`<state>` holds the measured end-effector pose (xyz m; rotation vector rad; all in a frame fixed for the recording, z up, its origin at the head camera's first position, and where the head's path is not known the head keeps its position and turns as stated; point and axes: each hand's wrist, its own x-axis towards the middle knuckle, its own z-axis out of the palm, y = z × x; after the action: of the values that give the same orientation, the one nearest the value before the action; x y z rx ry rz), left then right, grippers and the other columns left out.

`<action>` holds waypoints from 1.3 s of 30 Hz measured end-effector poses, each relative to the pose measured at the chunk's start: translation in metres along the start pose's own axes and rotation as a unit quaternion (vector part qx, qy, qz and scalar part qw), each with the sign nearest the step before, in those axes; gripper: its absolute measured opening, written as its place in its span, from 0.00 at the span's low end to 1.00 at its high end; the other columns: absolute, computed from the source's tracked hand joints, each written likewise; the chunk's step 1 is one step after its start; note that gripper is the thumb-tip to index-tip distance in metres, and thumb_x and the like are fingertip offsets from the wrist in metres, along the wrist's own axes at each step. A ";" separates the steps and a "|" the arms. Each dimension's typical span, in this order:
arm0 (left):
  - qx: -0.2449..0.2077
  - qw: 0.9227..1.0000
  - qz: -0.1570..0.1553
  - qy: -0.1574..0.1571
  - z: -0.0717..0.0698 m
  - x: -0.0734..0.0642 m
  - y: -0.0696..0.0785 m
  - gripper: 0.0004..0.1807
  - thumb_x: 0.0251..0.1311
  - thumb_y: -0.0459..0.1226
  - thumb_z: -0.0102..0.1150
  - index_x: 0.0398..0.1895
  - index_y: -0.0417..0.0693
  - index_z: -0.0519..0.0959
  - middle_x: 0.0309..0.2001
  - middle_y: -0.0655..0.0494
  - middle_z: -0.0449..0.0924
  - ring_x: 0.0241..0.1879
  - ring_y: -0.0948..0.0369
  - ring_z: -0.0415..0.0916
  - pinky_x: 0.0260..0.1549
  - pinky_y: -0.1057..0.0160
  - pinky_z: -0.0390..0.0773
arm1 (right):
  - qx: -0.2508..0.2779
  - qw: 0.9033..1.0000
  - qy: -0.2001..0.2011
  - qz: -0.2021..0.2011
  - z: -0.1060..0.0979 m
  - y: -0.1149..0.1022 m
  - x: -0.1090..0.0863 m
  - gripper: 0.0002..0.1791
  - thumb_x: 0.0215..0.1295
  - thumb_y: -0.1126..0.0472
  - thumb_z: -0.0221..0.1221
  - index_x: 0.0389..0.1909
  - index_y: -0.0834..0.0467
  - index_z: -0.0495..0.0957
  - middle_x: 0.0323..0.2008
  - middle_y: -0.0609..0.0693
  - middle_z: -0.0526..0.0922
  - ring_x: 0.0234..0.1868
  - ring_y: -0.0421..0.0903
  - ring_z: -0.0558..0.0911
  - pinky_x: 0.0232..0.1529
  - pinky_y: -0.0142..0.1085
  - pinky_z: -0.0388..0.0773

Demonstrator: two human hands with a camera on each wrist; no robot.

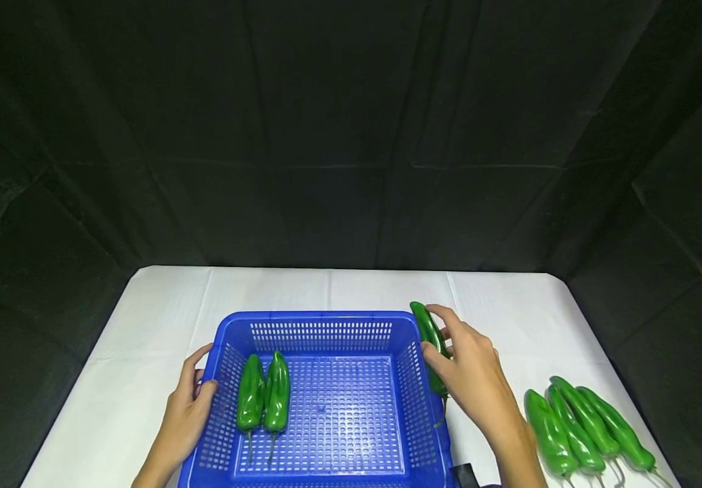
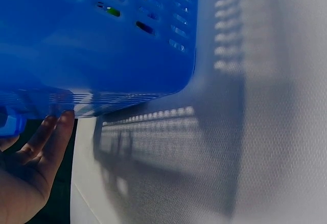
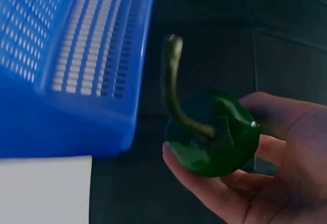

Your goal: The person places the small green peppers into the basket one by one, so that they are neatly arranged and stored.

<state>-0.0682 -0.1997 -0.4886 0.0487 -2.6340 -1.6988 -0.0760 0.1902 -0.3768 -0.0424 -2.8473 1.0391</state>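
Observation:
A blue plastic basket (image 1: 326, 468) with slotted walls stands on the white table. Two green chili peppers (image 1: 251, 396) lie side by side in its left part, stems toward me. My left hand (image 1: 185, 413) grips the basket's left rim, thumb at the edge and fingers on the outer wall; the left wrist view has those fingers (image 2: 60, 137) under the blue wall. Over the right rim, my right hand (image 1: 476, 373) holds another green chili pepper (image 1: 429, 332) between thumb and fingers. Its curved stem shows close up in the right wrist view, where the pepper (image 3: 212, 152) is beside the basket.
Several more green chili peppers (image 1: 589, 427) lie in a row on the table's right side. Dark cloth (image 1: 351, 135) hangs behind the white table (image 1: 162, 305) and at both sides. A small black object (image 1: 464, 476) sits by the basket's near right corner.

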 end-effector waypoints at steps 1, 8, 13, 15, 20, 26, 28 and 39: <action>0.000 1.000 0.000 -0.001 0.000 0.000 0.000 0.31 0.72 0.30 0.41 0.75 0.57 0.54 0.50 0.41 0.78 0.35 0.55 0.81 0.24 0.60 0.81 | 0.013 1.000 -0.011 -0.003 0.002 -0.002 0.001 0.29 0.65 0.63 0.62 0.68 0.53 0.69 0.44 0.63 0.81 0.33 0.52 0.84 0.19 0.35 0.81; 0.008 1.000 0.000 0.003 0.000 0.000 -0.001 0.31 0.71 0.30 0.41 0.76 0.56 0.55 0.49 0.42 0.79 0.35 0.55 0.80 0.25 0.60 0.80 | 0.061 0.997 -0.046 -0.024 0.021 -0.012 0.002 0.28 0.64 0.64 0.63 0.65 0.48 0.72 0.43 0.58 0.82 0.32 0.49 0.83 0.19 0.32 0.80; 0.008 1.000 0.002 0.001 0.000 -0.001 0.000 0.31 0.71 0.30 0.40 0.76 0.55 0.54 0.50 0.41 0.78 0.35 0.54 0.80 0.25 0.59 0.81 | 0.082 0.994 -0.067 -0.015 0.038 -0.017 0.003 0.29 0.63 0.64 0.63 0.65 0.46 0.72 0.42 0.55 0.81 0.30 0.46 0.81 0.18 0.32 0.79; 0.008 1.000 -0.001 0.001 0.000 -0.001 0.000 0.31 0.71 0.30 0.40 0.76 0.55 0.54 0.49 0.41 0.78 0.35 0.53 0.80 0.25 0.59 0.81 | 0.090 0.993 -0.074 -0.011 0.045 -0.019 0.003 0.30 0.62 0.65 0.63 0.66 0.46 0.72 0.42 0.55 0.81 0.30 0.45 0.81 0.18 0.32 0.79; 0.010 1.000 -0.005 0.004 0.000 -0.001 0.000 0.31 0.71 0.30 0.41 0.75 0.56 0.55 0.48 0.42 0.78 0.34 0.54 0.80 0.25 0.59 0.81 | 0.104 0.990 -0.091 -0.029 0.061 -0.026 0.005 0.31 0.61 0.67 0.63 0.66 0.50 0.72 0.41 0.57 0.81 0.31 0.45 0.80 0.18 0.32 0.79; 0.008 1.000 -0.007 0.003 0.000 -0.002 0.002 0.31 0.71 0.30 0.41 0.75 0.57 0.55 0.47 0.41 0.78 0.34 0.54 0.80 0.24 0.59 0.81 | 0.125 0.982 -0.130 -0.059 0.082 -0.032 0.007 0.30 0.61 0.67 0.62 0.66 0.55 0.70 0.41 0.58 0.80 0.34 0.48 0.81 0.20 0.31 0.79; 0.007 1.000 -0.007 0.003 0.000 -0.001 0.002 0.31 0.71 0.30 0.41 0.76 0.56 0.55 0.48 0.41 0.78 0.34 0.53 0.80 0.24 0.59 0.81 | 0.127 0.979 -0.146 -0.065 0.088 -0.034 0.008 0.30 0.61 0.66 0.62 0.66 0.56 0.70 0.41 0.57 0.80 0.35 0.48 0.81 0.20 0.31 0.80; 0.012 1.000 -0.009 0.001 0.000 -0.001 0.002 0.31 0.71 0.30 0.40 0.75 0.56 0.55 0.45 0.42 0.77 0.33 0.54 0.79 0.24 0.59 0.80 | 0.142 0.965 -0.207 -0.075 0.117 -0.044 0.019 0.28 0.58 0.69 0.62 0.61 0.59 0.72 0.37 0.57 0.80 0.27 0.44 0.80 0.19 0.33 0.80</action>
<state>-0.0671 -0.1985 -0.4867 0.0733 -2.6604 -1.6719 -0.1077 0.0829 -0.4352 0.4585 -2.9457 1.5687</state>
